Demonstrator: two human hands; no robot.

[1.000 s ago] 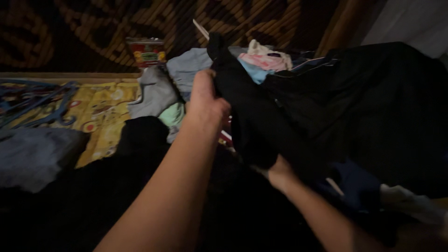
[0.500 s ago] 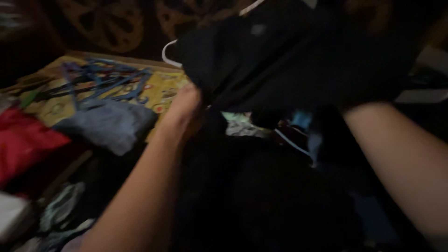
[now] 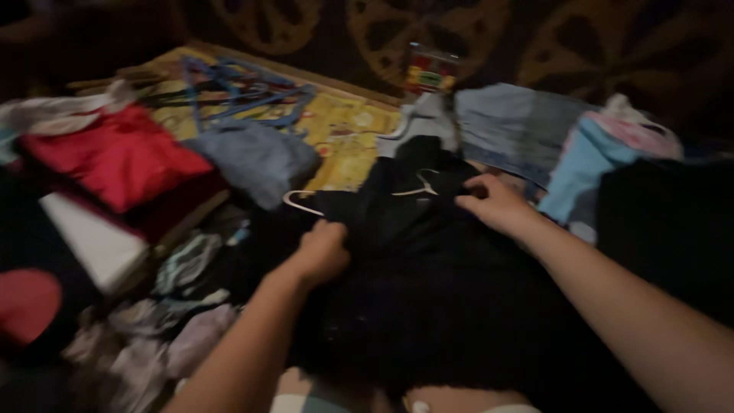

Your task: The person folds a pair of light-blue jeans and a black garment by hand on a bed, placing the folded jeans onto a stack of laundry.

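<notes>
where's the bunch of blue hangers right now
In the head view the blue hangers lie upper left on the yellow patterned mat, just behind the folded grey-blue garment and right of the red garment.

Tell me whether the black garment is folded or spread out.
Spread out: the black garment lies flat over the pile, left hand and right hand pressing its upper edge.

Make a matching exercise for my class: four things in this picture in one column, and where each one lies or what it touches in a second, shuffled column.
1. left hand
2. right hand
3. red garment
4. blue hangers

a. far left, folded
b. top, on the yellow mat
c. on the black garment, near the white hanger hook
d. at the black garment's collar

Pairs: 1-c, 2-d, 3-a, 4-b
</notes>
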